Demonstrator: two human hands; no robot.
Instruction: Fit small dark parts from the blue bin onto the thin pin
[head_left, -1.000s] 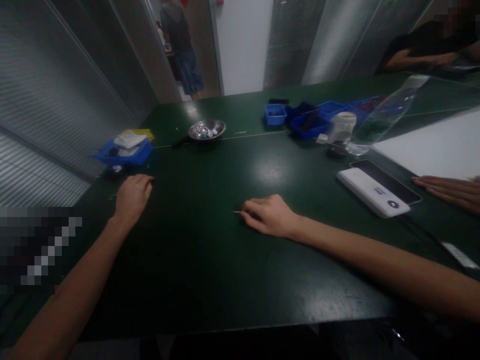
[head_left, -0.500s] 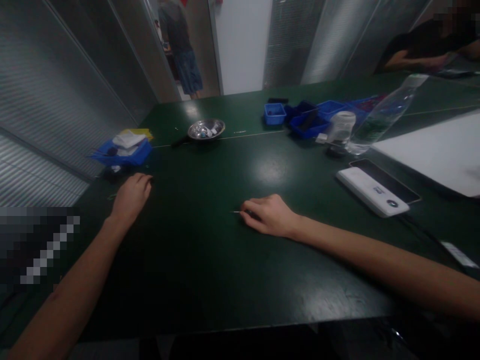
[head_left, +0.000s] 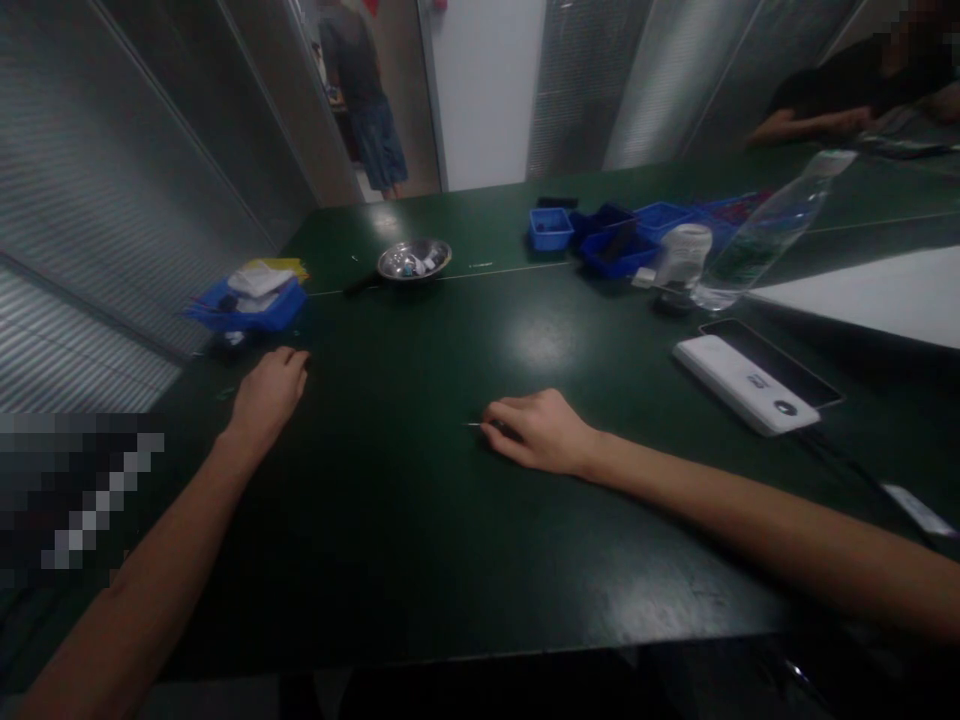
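Note:
My right hand (head_left: 541, 430) rests on the dark green table (head_left: 420, 520), its fingers closed in a pinch. A thin, pale, needle-like tip (head_left: 472, 424) sticks out leftward from between thumb and forefinger; the rest of that tool is hidden in the hand. To the left, my left hand (head_left: 270, 390) lies low over the table with bent fingers held together. Its fingertips face away from me, and what they hold, if anything, is hidden. Just beyond that hand sits a blue tray (head_left: 274, 312) with white and yellow packets in it.
A shallow metal pan (head_left: 386, 268) with small items stands farther back. Blue bins (head_left: 551, 238), a white jar (head_left: 684, 255) and a tilted-looking clear bottle (head_left: 772, 235) are at back right. Nearer lie a white power bank (head_left: 739, 380), a phone (head_left: 795, 365) and a white sheet (head_left: 892, 285). Two people are beyond.
My left hand has shifted very slightly right; my right hand stays put. The white sheet's near edge at the right has drawn back, and the hands of the person at far right have moved.

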